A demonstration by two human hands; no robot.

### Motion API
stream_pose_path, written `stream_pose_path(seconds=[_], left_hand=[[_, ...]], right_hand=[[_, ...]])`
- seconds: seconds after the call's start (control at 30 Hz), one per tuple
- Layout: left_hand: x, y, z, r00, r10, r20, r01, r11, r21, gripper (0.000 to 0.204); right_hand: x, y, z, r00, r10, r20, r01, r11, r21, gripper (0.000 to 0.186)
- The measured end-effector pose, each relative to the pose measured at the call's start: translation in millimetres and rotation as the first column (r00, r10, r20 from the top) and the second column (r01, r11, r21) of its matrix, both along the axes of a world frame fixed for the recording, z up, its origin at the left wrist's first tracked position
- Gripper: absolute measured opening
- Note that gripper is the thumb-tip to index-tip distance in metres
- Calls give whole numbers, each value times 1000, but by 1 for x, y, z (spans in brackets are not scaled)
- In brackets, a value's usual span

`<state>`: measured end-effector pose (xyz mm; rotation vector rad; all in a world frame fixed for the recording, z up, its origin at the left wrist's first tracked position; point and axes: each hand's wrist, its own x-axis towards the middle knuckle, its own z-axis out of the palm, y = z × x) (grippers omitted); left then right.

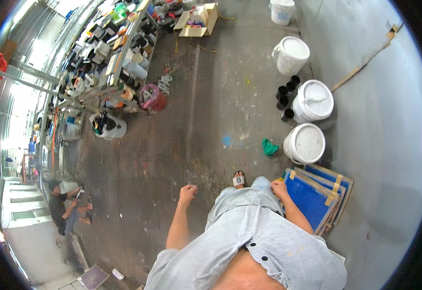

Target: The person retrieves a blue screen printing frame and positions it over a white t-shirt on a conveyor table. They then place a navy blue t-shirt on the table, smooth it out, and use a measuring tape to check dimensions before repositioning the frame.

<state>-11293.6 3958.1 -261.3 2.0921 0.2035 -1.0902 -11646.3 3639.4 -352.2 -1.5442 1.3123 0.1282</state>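
Note:
My left hand (188, 192) hangs left of my legs with its fingers curled together; whether anything small is in them I cannot make out. My right hand (278, 189) is beside my right knee, fingers bent, any held item unclear. Just right of it, several blue framed screens (305, 202) with tape patches lie stacked against the pale wall. Beyond them stand a lidded white bucket (304, 144), a second (312, 102) and several black cylinders (282, 96). A green cloth (270, 147) lies on the floor. My sandaled foot (238, 180) shows ahead.
Cluttered metal shelves (117, 41) run along the left, with a pink tub (157, 102) and white bin (114, 129) below. An open carton (187, 30) sits at the back, more buckets (290, 54) along the right wall (375, 121). A person (63, 210) crouches at the far left.

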Motion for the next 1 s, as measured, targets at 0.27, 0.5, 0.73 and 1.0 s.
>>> stream_pose_path(seconds=[0.27, 0.5, 0.73, 1.0], left_hand=[[109, -163, -19, 951, -299, 83, 306, 947, -96, 20], [212, -268, -94, 915, -402, 32, 398, 913, 90, 25], [289, -376, -37, 8, -994, -109, 879, -45, 475, 34], [417, -567, -91, 764, -641, -66, 622, 706, 339, 32]], right_hand=[[103, -141, 4, 993, -119, 5, 116, 976, 183, 11], [139, -285, -85, 679, 587, -442, -637, 769, 42, 14], [394, -486, -35, 1000, -25, 0, 25, 999, 42, 19], [620, -714, 42, 929, 323, 182, -273, 928, -254, 27]])
